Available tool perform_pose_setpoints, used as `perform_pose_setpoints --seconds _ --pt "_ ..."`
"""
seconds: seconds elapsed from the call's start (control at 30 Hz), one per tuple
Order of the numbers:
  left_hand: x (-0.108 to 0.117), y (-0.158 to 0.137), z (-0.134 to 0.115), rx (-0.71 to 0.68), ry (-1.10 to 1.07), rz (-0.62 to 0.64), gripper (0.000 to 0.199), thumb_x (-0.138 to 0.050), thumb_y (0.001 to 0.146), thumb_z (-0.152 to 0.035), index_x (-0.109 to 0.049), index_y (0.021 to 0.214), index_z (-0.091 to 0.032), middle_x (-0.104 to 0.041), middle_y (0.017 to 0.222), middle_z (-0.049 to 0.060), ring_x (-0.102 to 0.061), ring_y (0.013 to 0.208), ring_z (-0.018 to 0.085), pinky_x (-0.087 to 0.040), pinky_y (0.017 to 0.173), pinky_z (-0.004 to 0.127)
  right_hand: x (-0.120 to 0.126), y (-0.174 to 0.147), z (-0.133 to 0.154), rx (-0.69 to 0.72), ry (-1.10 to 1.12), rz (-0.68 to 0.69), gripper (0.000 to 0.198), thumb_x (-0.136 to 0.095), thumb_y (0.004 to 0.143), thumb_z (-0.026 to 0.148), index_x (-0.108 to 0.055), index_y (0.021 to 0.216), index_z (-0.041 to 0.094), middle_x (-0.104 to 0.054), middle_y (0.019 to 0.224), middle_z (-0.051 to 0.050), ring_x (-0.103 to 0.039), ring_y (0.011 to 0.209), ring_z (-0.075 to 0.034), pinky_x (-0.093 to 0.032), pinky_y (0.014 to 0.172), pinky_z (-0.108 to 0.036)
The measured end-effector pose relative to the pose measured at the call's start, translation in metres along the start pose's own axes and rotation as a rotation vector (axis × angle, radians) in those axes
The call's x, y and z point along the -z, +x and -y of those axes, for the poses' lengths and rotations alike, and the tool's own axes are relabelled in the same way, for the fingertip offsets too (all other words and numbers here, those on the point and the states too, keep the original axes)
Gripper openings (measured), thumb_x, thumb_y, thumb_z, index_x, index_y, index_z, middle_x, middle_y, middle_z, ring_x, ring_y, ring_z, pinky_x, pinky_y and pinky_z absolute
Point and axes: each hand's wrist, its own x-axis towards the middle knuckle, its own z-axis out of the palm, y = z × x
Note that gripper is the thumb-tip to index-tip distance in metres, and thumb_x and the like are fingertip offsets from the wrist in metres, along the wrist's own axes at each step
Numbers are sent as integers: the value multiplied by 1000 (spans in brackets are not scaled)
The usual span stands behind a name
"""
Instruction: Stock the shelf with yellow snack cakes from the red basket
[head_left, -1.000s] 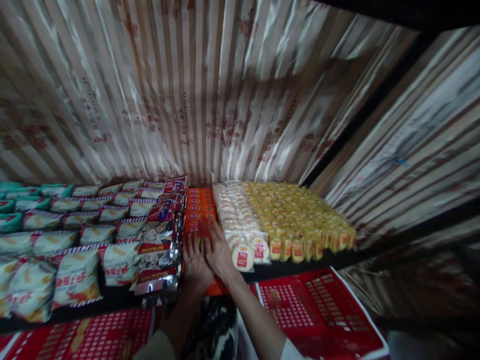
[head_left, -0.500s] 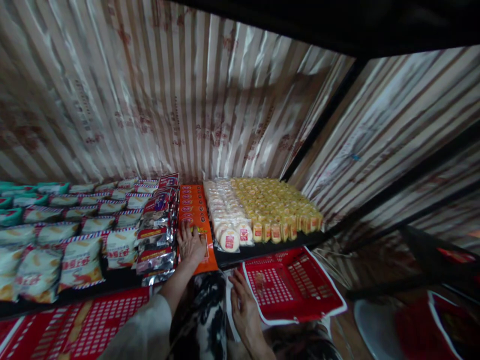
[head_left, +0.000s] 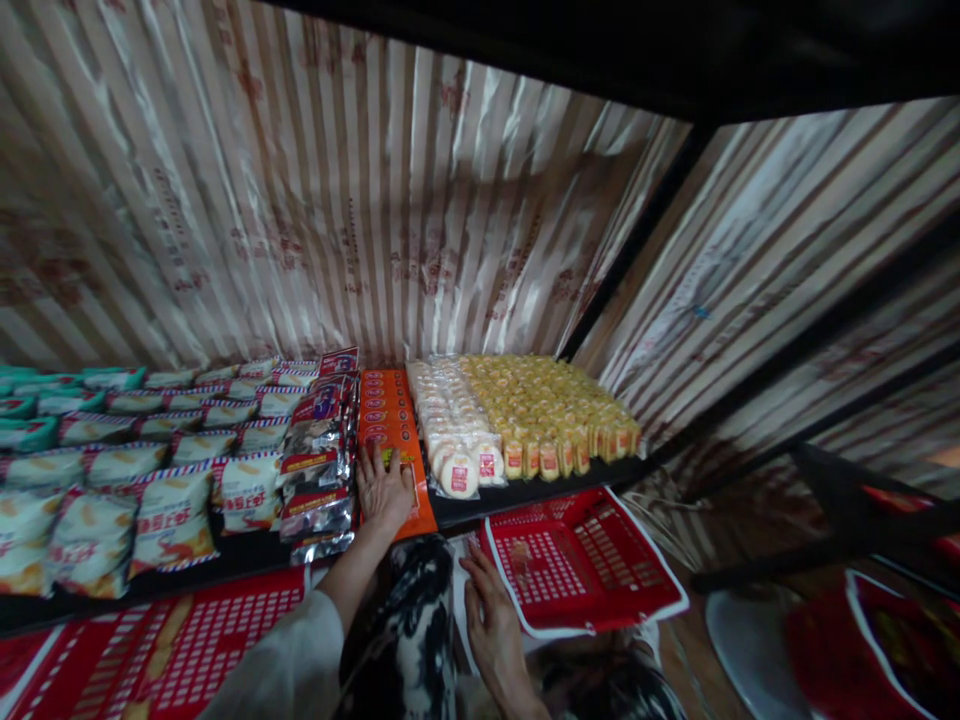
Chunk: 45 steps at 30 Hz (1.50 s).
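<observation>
My left hand (head_left: 384, 492) lies with fingers stretched over the front of a row of orange snack packets (head_left: 386, 400) on the shelf. Just left of it stands a stack of dark, shiny packets (head_left: 319, 450). My right hand (head_left: 491, 610) is lower, beside the left rim of a red plastic basket (head_left: 547, 570). Its fingers are extended and loosely bent, and I see nothing held in them. To the right of the orange packets are round, white wrapped crackers (head_left: 459, 472) and rows of yellow wrapped snacks (head_left: 555, 410).
Many white snack bags (head_left: 176, 515) fill the shelf's left side, with green packets (head_left: 30, 434) beyond. Another red basket (head_left: 225, 630) sits below the shelf at left. A black frame post (head_left: 637, 240) and striped sheeting (head_left: 375, 200) close off the back. A grey stool (head_left: 750, 640) stands right.
The view has shifted slightly, moving the shelf goods at left a little rightward. My left hand stays on the orange packets, and my right hand stays beside the basket.
</observation>
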Motion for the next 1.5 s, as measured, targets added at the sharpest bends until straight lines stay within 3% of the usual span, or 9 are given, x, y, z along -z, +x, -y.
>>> perform_pose_setpoints --seconds 0.2,0.43,0.53,0.7,0.93,1.27,1.5 --pt "-6 -2 8 -26 -3 81 49 -43 84 -38 -49 130 -21 -39 142 12 -28 133 33 -26 107 48 -2 -14 -6 20 -17 -14 34 -40 87 29 -68 100 16 -64 114 -14 -61 107 -23 -54 86 -36" --pt "-9 -3 8 -6 -57 33 48 -44 84 -38 -50 129 -22 -33 146 10 -22 136 31 -25 108 46 -7 -17 -21 103 -32 12 33 -43 88 32 -66 105 18 -63 116 -13 -59 109 -23 -55 85 -35" --pt "-6 0 6 -7 -47 41 48 -45 83 -37 -52 127 -20 -34 144 12 -27 134 31 -25 107 47 -5 -19 -25 118 -34 30 31 -45 87 30 -66 107 19 -62 118 -12 -59 111 -23 -55 86 -34" --pt "-1 3 2 -20 -2 72 53 -43 82 -34 -47 131 -12 -44 138 13 -31 132 30 -22 109 45 0 -25 -12 27 -33 -21 32 -41 87 28 -68 102 18 -64 115 -12 -61 107 -22 -55 83 -33" --pt "5 -18 -3 -82 48 30 53 -41 85 -32 -44 133 -10 -28 147 16 -18 138 30 -19 110 45 9 -33 1 -56 -2 -39 33 -39 86 26 -68 99 16 -64 115 -14 -62 106 -22 -53 88 -36" --pt "5 -38 -7 -68 115 64 51 -42 86 -32 -45 133 -12 -39 141 17 -30 133 31 -26 107 44 11 -49 -18 -118 7 -35 33 -40 85 28 -69 98 18 -65 113 -12 -62 104 -23 -54 86 -36" --pt "1 -37 -4 -71 170 -11 50 -42 85 -34 -49 130 -14 -46 135 17 -38 127 31 -30 103 43 13 -53 -39 -88 -31 3 34 -41 85 29 -69 99 18 -66 112 -12 -63 102 -22 -56 83 -33"
